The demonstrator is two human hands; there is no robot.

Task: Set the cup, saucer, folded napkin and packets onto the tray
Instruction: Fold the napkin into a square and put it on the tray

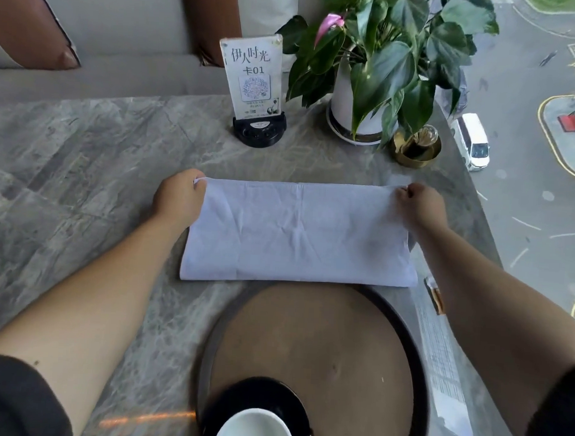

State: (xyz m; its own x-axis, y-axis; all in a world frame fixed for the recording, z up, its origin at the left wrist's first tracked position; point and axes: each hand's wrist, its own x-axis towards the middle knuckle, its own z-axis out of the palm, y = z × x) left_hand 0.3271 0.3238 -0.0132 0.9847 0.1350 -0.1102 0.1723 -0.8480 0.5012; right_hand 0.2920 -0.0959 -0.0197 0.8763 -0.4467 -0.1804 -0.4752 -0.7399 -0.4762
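I am in the middle of folding the napkin (298, 231), which lies flat on the marble table (68, 162) in the centre of the frame, its near edge just overlapping the far rim of the tray (418, 355). My left hand (178, 196) pinches the far-left corner of the cloth between thumb and fingers, and my right hand (418, 207) pinches the far-right corner the same way; both grips are pressed closed on the fabric.

The napkin is already a long rectangle with a crease down its middle, so I judge one fold done and at least one more wanted. The next move calls for lifting both corners together and bringing them evenly toward me or across, keeping the edges lined up, then laying the folded cloth on the tray's bare brown surface.

Counting: one napkin, one round tray filling the lower centre. One black saucer (272, 395) sits on the tray at the bottom edge of the frame, with one white cup (254, 427) on it, so those two look placed. At the right edge, behind my right forearm, something orange shows that may be packets (436, 298); I cannot count them. Across the top stand one table sign (253, 74), one potted plant (379, 57) and one gold holder (417, 147).
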